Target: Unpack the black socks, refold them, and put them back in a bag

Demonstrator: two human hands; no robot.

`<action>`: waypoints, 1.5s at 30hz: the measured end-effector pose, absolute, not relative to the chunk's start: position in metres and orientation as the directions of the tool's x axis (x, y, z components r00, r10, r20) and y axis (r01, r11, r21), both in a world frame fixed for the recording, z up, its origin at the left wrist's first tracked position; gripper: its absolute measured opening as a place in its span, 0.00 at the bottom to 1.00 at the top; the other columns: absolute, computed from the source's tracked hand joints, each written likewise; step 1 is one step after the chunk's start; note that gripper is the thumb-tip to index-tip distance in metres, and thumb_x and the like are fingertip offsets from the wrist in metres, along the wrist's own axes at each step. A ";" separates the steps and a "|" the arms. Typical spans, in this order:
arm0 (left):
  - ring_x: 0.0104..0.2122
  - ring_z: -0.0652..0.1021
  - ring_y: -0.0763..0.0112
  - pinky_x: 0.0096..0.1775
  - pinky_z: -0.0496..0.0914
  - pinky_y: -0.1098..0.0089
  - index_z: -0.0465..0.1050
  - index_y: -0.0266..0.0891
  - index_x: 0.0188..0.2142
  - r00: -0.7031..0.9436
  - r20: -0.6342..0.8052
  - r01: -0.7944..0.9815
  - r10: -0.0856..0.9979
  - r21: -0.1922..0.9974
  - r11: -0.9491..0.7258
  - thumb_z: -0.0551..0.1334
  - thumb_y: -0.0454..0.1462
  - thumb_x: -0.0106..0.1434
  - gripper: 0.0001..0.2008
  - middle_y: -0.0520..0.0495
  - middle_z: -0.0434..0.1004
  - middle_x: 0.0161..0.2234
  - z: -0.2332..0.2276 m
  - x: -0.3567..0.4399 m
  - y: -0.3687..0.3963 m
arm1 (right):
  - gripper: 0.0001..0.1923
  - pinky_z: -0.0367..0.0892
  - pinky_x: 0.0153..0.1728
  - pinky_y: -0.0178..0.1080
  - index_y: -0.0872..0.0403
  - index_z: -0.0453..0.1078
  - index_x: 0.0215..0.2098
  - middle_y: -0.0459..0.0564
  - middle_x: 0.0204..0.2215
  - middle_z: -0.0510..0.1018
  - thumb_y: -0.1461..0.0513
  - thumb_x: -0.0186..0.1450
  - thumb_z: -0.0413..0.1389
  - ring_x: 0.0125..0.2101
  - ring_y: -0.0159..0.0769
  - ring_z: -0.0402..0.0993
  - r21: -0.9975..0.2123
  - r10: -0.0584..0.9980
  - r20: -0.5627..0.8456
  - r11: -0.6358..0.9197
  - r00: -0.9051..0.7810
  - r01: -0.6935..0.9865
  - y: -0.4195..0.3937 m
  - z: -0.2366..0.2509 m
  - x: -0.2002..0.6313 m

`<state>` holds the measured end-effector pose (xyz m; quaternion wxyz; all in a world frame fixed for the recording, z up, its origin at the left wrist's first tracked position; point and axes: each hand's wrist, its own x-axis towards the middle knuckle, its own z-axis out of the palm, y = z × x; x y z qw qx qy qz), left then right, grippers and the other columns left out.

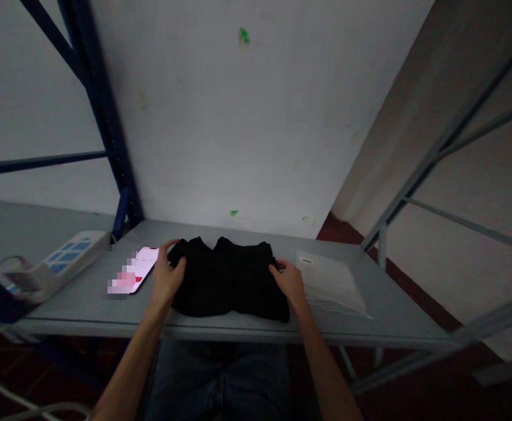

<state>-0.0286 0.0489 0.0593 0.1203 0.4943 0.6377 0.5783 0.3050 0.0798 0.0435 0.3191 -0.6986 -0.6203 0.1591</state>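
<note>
A black garment point(234, 280) lies spread on the grey shelf top, its upper edge notched left of the middle; its exact kind is hard to make out. My left hand point(168, 273) grips its left edge, thumb on top and fingers behind. At the opposite edge, my right hand point(289, 280) pinches the cloth between thumb and fingers. Just right of that hand sits a pale, translucent plastic bag point(330, 283) with a small label near its top. A phone with a lit pink screen point(144, 263), partly blurred out, rests left of my left hand.
A white power strip point(74, 257) with blue sockets and a cable point(6, 263) occupies the left side. Blue rack posts point(102, 117) rise at the left, grey metal bars point(414, 181) at the right. Behind the shelf point(107, 324) stands a white wall point(247, 128).
</note>
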 end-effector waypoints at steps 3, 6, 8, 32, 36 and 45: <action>0.49 0.80 0.57 0.53 0.74 0.57 0.76 0.43 0.51 -0.417 0.434 0.544 0.799 0.823 -0.163 0.59 0.38 0.59 0.19 0.44 0.80 0.48 0.062 -0.033 0.051 | 0.13 0.72 0.48 0.41 0.52 0.79 0.45 0.52 0.43 0.85 0.55 0.68 0.59 0.45 0.44 0.83 -0.654 0.959 0.192 -0.032 0.208 0.756 0.079 0.046 0.308; 0.52 0.79 0.51 0.58 0.72 0.52 0.77 0.40 0.49 -0.359 0.427 0.666 0.830 0.740 -0.093 0.59 0.37 0.59 0.19 0.41 0.81 0.47 0.057 -0.039 0.050 | 0.16 0.72 0.46 0.41 0.52 0.76 0.50 0.51 0.42 0.85 0.54 0.67 0.60 0.42 0.44 0.82 -0.641 0.962 0.190 -0.029 0.195 0.767 0.076 0.043 0.310; 0.56 0.76 0.47 0.60 0.69 0.48 0.77 0.38 0.48 -0.320 0.477 0.772 0.819 0.632 -0.067 0.59 0.36 0.59 0.18 0.36 0.78 0.51 0.052 -0.039 0.047 | 0.21 0.72 0.45 0.42 0.53 0.73 0.56 0.51 0.41 0.84 0.54 0.67 0.60 0.41 0.44 0.81 -0.623 0.962 0.206 -0.010 0.177 0.782 0.073 0.040 0.311; 0.48 0.81 0.59 0.52 0.72 0.61 0.76 0.43 0.47 0.363 0.283 0.748 0.888 0.479 -0.459 0.55 0.37 0.62 0.16 0.47 0.83 0.47 0.106 -0.051 0.020 | 0.11 0.69 0.48 0.44 0.50 0.70 0.39 0.48 0.39 0.80 0.66 0.58 0.54 0.43 0.42 0.77 -0.618 0.905 0.406 0.372 -0.124 0.693 0.042 0.066 0.332; 0.44 0.81 0.62 0.48 0.73 0.66 0.80 0.46 0.43 0.421 0.150 0.753 0.894 0.492 -0.437 0.56 0.38 0.61 0.16 0.50 0.84 0.44 0.120 -0.061 0.006 | 0.15 0.68 0.47 0.41 0.50 0.73 0.37 0.47 0.36 0.81 0.69 0.56 0.50 0.41 0.41 0.78 -0.635 0.906 0.257 0.421 -0.337 0.648 0.020 0.091 0.352; 0.32 0.80 0.63 0.35 0.68 0.68 0.80 0.43 0.36 0.399 -0.058 0.794 0.915 0.522 -0.313 0.54 0.54 0.69 0.22 0.50 0.82 0.31 0.119 -0.060 0.002 | 0.16 0.70 0.44 0.39 0.50 0.80 0.40 0.46 0.35 0.86 0.68 0.61 0.53 0.39 0.40 0.81 -0.609 0.880 -0.081 0.329 -0.469 0.722 0.003 0.102 0.355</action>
